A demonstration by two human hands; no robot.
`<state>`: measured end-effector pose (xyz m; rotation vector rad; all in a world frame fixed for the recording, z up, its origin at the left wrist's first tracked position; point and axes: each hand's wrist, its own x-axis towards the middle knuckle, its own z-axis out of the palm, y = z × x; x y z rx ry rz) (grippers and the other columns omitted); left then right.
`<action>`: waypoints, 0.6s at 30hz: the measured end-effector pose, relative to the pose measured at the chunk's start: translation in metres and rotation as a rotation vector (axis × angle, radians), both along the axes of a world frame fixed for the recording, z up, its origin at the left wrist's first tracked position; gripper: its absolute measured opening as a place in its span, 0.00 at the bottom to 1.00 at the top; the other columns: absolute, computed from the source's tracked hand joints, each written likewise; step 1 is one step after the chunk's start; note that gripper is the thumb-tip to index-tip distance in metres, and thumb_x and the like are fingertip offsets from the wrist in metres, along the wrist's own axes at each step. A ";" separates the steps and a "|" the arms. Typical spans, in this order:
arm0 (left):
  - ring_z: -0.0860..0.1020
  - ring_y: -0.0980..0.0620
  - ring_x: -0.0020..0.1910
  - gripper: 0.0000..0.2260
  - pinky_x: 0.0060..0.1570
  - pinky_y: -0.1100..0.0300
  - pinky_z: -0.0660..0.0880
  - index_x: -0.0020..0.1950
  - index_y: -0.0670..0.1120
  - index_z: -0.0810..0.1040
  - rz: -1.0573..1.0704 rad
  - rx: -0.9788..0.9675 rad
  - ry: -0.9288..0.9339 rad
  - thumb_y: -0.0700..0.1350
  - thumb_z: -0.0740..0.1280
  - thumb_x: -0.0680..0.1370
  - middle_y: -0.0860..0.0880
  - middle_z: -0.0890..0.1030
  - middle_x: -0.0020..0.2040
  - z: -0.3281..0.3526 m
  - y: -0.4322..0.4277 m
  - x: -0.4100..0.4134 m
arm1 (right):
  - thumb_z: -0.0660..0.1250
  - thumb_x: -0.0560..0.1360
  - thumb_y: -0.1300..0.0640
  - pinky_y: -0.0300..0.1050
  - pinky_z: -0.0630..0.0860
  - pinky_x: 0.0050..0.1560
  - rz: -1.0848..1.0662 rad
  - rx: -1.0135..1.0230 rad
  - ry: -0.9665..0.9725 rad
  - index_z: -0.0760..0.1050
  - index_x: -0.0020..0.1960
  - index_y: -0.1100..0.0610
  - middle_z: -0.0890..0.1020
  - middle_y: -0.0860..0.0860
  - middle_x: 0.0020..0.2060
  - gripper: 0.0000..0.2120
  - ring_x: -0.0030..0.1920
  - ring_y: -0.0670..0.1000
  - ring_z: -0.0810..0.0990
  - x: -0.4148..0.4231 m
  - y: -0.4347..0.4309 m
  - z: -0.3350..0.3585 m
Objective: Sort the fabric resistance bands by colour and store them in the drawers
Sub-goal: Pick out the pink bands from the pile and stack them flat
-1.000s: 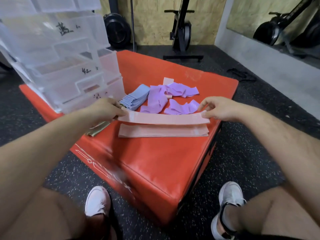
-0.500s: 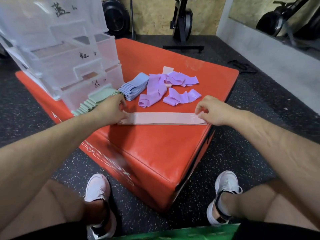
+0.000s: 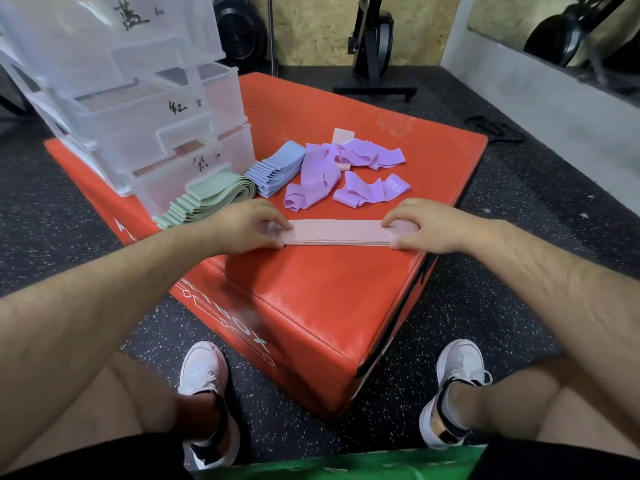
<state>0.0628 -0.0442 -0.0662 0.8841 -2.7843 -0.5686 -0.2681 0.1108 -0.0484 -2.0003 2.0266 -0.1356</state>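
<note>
Pink bands (image 3: 337,232) stacked, left hand (image 3: 249,225) and right hand (image 3: 427,226) pinching the ends; green pile (image 3: 207,199) and blue pile (image 3: 275,168) sit beside the drawers (image 3: 166,116), purple bands (image 3: 317,174) lie loose, and storing looks still to come.

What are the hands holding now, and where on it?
The pink band stack: left hand pinches its left end, right hand its right end.
</note>
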 end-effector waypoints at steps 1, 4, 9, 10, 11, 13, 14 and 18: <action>0.75 0.55 0.57 0.16 0.65 0.53 0.70 0.56 0.57 0.82 -0.001 -0.007 -0.014 0.54 0.77 0.69 0.53 0.78 0.55 0.001 0.000 -0.001 | 0.73 0.71 0.43 0.50 0.68 0.69 0.008 -0.008 0.018 0.77 0.63 0.43 0.76 0.46 0.60 0.21 0.64 0.49 0.72 0.002 -0.001 0.000; 0.75 0.55 0.57 0.24 0.63 0.52 0.71 0.57 0.59 0.80 0.029 -0.040 -0.032 0.69 0.67 0.66 0.55 0.76 0.55 0.010 0.002 -0.011 | 0.70 0.74 0.42 0.51 0.70 0.66 0.038 -0.052 0.038 0.77 0.63 0.45 0.77 0.48 0.59 0.19 0.62 0.51 0.73 0.010 -0.009 0.009; 0.75 0.51 0.59 0.24 0.61 0.56 0.70 0.63 0.52 0.79 0.044 -0.113 0.089 0.61 0.71 0.71 0.54 0.76 0.56 0.031 -0.001 -0.054 | 0.64 0.80 0.47 0.51 0.71 0.65 0.020 -0.251 -0.068 0.78 0.63 0.50 0.79 0.50 0.61 0.14 0.62 0.53 0.75 0.031 -0.045 0.030; 0.75 0.50 0.60 0.22 0.61 0.56 0.69 0.64 0.51 0.78 0.044 -0.124 0.105 0.57 0.73 0.72 0.54 0.75 0.56 0.034 -0.003 -0.064 | 0.63 0.81 0.48 0.50 0.70 0.65 0.002 -0.266 -0.079 0.78 0.64 0.49 0.78 0.50 0.62 0.14 0.63 0.53 0.74 0.033 -0.055 0.032; 0.74 0.49 0.61 0.21 0.62 0.54 0.69 0.64 0.51 0.78 0.042 -0.141 0.118 0.56 0.73 0.73 0.53 0.75 0.57 0.034 -0.006 -0.074 | 0.62 0.81 0.49 0.48 0.69 0.64 -0.023 -0.261 -0.083 0.77 0.65 0.48 0.77 0.50 0.62 0.14 0.62 0.53 0.74 0.032 -0.065 0.032; 0.74 0.48 0.64 0.19 0.65 0.50 0.69 0.64 0.51 0.79 0.062 -0.163 0.118 0.55 0.71 0.75 0.51 0.77 0.60 0.034 -0.013 -0.092 | 0.60 0.82 0.50 0.46 0.66 0.64 -0.076 -0.228 -0.070 0.77 0.66 0.48 0.76 0.52 0.63 0.15 0.63 0.55 0.73 0.028 -0.083 0.027; 0.73 0.48 0.65 0.18 0.66 0.49 0.68 0.64 0.51 0.79 0.081 -0.162 0.106 0.54 0.71 0.75 0.51 0.77 0.62 0.034 -0.017 -0.100 | 0.60 0.82 0.51 0.46 0.65 0.66 -0.103 -0.213 -0.063 0.76 0.67 0.48 0.76 0.52 0.64 0.15 0.65 0.55 0.72 0.026 -0.092 0.023; 0.71 0.48 0.65 0.18 0.66 0.49 0.67 0.62 0.52 0.79 0.092 -0.182 -0.036 0.56 0.61 0.76 0.51 0.76 0.62 0.037 -0.033 -0.121 | 0.58 0.83 0.51 0.53 0.68 0.65 -0.154 -0.165 -0.030 0.79 0.64 0.54 0.78 0.54 0.62 0.16 0.65 0.58 0.72 0.021 -0.123 0.008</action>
